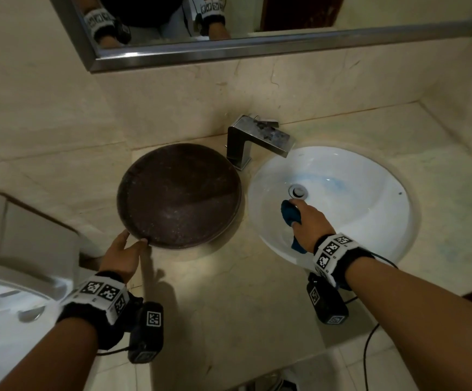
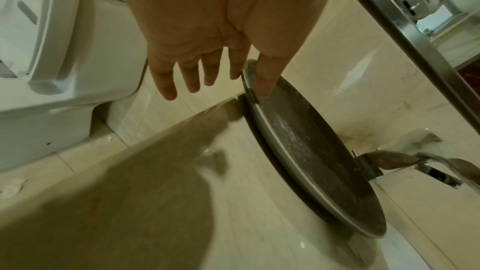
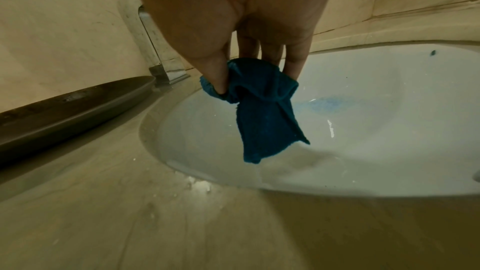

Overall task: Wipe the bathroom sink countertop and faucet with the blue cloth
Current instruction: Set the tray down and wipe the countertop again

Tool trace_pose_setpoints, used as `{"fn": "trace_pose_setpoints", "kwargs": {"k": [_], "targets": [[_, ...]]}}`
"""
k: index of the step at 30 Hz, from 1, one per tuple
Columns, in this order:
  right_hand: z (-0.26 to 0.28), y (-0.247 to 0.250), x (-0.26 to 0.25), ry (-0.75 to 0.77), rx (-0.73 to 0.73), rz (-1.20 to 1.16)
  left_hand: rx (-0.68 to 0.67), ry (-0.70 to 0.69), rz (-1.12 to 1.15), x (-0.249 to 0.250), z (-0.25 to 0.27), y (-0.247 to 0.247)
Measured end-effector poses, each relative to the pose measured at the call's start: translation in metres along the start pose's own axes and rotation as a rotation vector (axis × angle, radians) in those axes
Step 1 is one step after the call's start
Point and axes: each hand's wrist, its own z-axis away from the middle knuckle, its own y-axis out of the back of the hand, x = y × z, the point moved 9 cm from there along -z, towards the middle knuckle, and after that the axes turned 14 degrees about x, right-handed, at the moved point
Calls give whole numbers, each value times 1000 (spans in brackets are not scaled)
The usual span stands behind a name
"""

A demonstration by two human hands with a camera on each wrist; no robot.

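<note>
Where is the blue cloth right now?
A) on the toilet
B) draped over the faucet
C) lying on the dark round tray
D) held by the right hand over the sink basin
D: the right hand pinches the blue cloth, which hangs above the white sink basin.

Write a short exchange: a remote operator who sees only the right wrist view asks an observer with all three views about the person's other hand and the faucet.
Operator: Where is the left hand?
Observer: Its thumb rests on the near rim of the round dark tray, fingers straight.
Operator: The right hand, gripping the blue cloth, hides the top of the square metal faucet. Where does the spout reach?
Observer: It reaches over the rim of the white sink basin.
</note>
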Motion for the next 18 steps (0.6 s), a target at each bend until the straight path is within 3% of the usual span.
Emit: {"fn": "trace_pose_setpoints", "kwargs": {"k": [4,10,14,18], "targets": [[11,2,-5,42,22,-25,46,-37,-8,19,11,10],[51,-5,-44,284,51,-50,-27,-332,44,66,73,18],[79,-17,-59,343,13,-50,-108,-609,-203,72,132,1],[101,-29,-67,382,-31,-12,-209,-753,-526,42,174,-31]]}}
